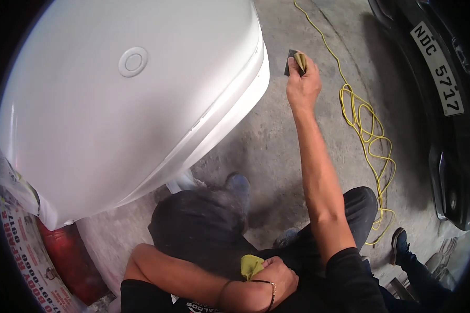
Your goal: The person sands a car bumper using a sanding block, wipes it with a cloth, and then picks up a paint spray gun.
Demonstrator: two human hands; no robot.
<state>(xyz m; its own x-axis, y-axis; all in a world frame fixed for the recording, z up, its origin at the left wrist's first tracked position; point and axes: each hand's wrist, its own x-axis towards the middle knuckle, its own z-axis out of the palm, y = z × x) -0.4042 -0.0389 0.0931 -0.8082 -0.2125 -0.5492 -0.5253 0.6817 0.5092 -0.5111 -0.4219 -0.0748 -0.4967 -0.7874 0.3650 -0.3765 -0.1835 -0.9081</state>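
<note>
My right hand [304, 83] is stretched out over the concrete floor, fingers closed on a folded sheet of sandpaper [292, 67], dark grey on one face and tan on the other. It is apart from the right edge of the white car body panel [104, 115]. Close to my lap, my left hand [281, 277] is closed on a crumpled yellow-green cloth [251, 266]. Part of that cloth is hidden by the fingers. A round emblem-like disc [133, 62] shows on the smooth white surface.
A yellow cord [368, 122] lies in loops on the floor to the right. Beyond it stands a dark car bumper [431, 141] with a number plate. Another person's shoe [399, 245] is at lower right. A red object [70, 258] and printed sheeting [23, 250] are at lower left.
</note>
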